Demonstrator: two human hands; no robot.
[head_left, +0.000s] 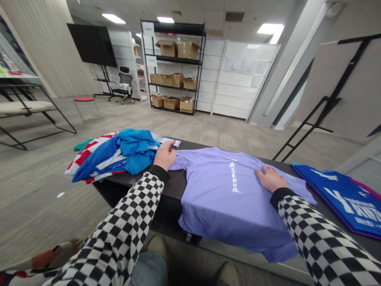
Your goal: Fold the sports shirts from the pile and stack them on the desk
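Observation:
A lavender T-shirt [211, 190] with white lettering lies spread on a dark table, its lower part hanging over the near edge. My left hand [165, 155] is at the end of its left-side sleeve, fingers curled together on the fabric; the fingertips are partly hidden. Just beyond that hand lies a phone [175, 142]. My right hand [271, 178] rests flat on the shirt to the right of the lettering, fingers spread, holding nothing. Both arms wear black-and-white checkered sleeves.
A heap of blue and red-white jerseys [135, 149] sits at the table's left end. Folded blue jerseys [354, 200] lie at the right. Beyond stand a black shelf [175, 57] with cardboard boxes, a red stool [84, 99], an office chair [124, 85] and a board stand [312, 123].

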